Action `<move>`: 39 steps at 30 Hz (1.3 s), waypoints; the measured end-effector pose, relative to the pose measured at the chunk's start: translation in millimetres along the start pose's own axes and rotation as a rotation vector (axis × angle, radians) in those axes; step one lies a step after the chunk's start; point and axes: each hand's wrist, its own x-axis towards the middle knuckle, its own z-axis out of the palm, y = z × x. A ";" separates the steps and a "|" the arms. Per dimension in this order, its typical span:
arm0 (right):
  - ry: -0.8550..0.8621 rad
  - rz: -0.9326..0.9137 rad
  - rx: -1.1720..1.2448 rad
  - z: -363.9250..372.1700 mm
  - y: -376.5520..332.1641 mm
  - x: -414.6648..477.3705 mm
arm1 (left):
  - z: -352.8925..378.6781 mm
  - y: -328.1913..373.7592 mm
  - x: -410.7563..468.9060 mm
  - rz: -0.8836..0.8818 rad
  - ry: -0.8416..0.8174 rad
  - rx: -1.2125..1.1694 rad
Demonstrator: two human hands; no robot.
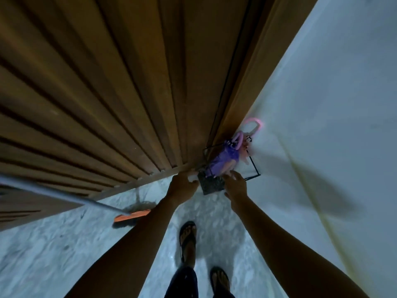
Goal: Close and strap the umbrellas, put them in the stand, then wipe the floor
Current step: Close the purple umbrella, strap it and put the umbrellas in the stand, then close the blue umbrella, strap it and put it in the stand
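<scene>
A black wire umbrella stand [254, 168] sits in the corner where the wooden door meets the white wall. Inside it are a folded purple umbrella [223, 160] and a pink umbrella with a curved pink handle [254, 123] leaning on the wall. My left hand [182, 186] reaches to the stand's left lower edge, fingers curled; whether it grips the frame I cannot tell. My right hand [235, 183] is at the stand's near side with fingers spread, just below the purple umbrella. The stand's dark base [211, 184] lies between both hands.
A mop with an orange head [131, 216] and a grey pole [53, 194] lies on the pale marbled floor at left, against the slatted wooden door [107, 93]. My feet in sandals [188, 235] stand behind the hands. A white wall [322, 104] rises on the right.
</scene>
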 end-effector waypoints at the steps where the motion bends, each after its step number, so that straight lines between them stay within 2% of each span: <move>1: -0.034 -0.049 -0.091 2.6 7.2 -16.4 | -5.4 -6.0 -21.9 -0.025 0.028 -0.007; 4: -0.117 -0.203 -0.367 17.8 26.5 -55.2 | -17.8 -21.9 -84.0 -0.055 0.152 -0.066; 8: -0.350 -0.355 -0.496 41.2 58.2 -148.5 | -37.1 -55.5 -213.9 -0.134 0.386 -0.119; 14: -0.719 -0.580 -0.861 74.3 136.1 -286.1 | -33.1 -158.0 -413.6 -0.328 0.597 -0.196; 19: -1.000 -0.709 -1.181 111.7 225.0 -403.3 | 1.0 -244.2 -581.0 -0.516 0.773 -0.321; 25: -1.252 -0.929 -1.549 147.3 366.8 -552.9 | 65.0 -351.1 -758.6 -0.702 0.969 -0.511; 30: -1.432 -1.067 -1.820 169.7 530.4 -686.8 | 131.2 -450.3 -911.8 -0.872 1.082 -0.654; 34: -1.620 -1.158 -1.925 172.2 652.0 -789.8 | 179.9 -518.2 -1029.9 -1.035 1.172 -0.749; 39: -1.793 -1.205 -1.931 176.4 753.9 -884.4 | 213.0 -583.1 -1130.8 -1.158 1.226 -0.817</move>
